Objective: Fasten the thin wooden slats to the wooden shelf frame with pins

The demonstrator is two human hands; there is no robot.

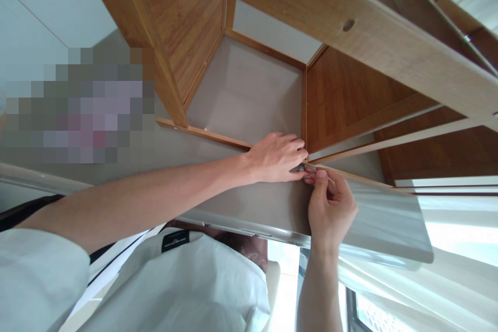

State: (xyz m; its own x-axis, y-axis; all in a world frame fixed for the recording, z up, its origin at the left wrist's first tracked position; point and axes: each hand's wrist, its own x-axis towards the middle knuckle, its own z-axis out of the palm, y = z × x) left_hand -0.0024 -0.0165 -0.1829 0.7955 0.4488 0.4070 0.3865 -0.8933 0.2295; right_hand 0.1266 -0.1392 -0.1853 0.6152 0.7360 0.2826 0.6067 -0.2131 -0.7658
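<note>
A wooden frame with slatted-looking brown panels [342, 93] lies on a grey tabletop [233, 192]. My left hand [278, 158] reaches across from the left, its fingers bent over the lower rail [218, 137] near the corner joint. Between its thumb and my right hand [330, 199] lies a thin, dark metal piece [301, 168], too small to name. My right thumb and fingers pinch together at the other end of this piece, just below the joint. Whether the left thumb grips it or only touches it is hard to see.
A long pale wooden beam [350, 26] crosses above the hands. More brown panels [439, 150] stand at the right. The rounded table corner [424, 249] is at the lower right, with white curtains [459, 280] beyond it. A blurred-out patch covers the left.
</note>
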